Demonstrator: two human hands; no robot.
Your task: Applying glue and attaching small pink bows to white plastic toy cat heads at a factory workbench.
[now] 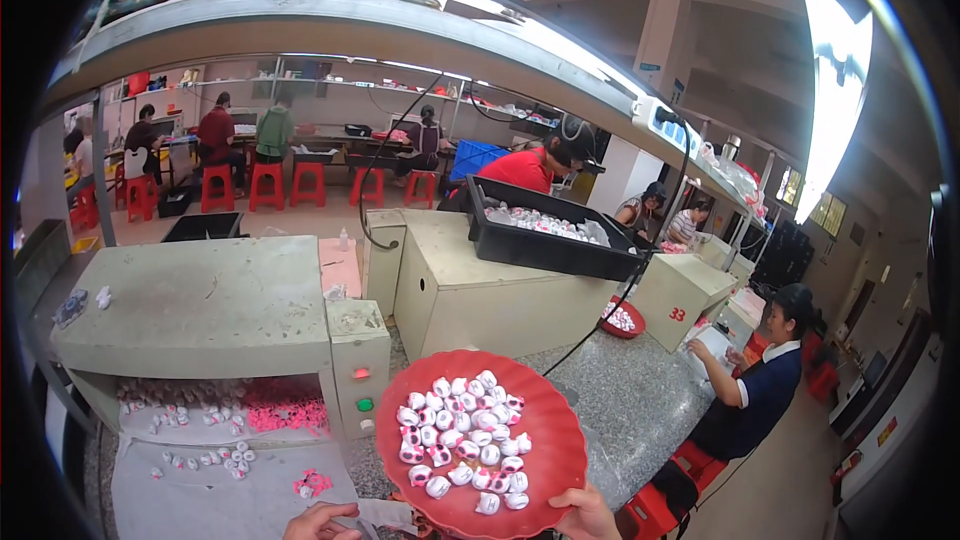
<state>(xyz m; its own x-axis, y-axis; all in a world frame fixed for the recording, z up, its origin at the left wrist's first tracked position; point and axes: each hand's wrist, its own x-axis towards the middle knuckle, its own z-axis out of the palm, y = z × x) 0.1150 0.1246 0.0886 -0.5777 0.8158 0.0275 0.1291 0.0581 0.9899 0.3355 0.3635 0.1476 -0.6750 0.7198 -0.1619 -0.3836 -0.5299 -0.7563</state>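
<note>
The person's right hand (588,513) pinched the lower right rim of a scalloped red plate (545,390), thumb over the edge. The plate appeared at the near side of the speckled desk (640,385), bearing a loose heap of white-and-pink pieces (445,420). The left hand (322,522) was near the lower left rim, fingers bent; whether they held anything could not be told. With the one clear grip off to a side, the plate seemed liable to twist or dip, and the rounded pieces nearest the low edge might have rolled off.
</note>
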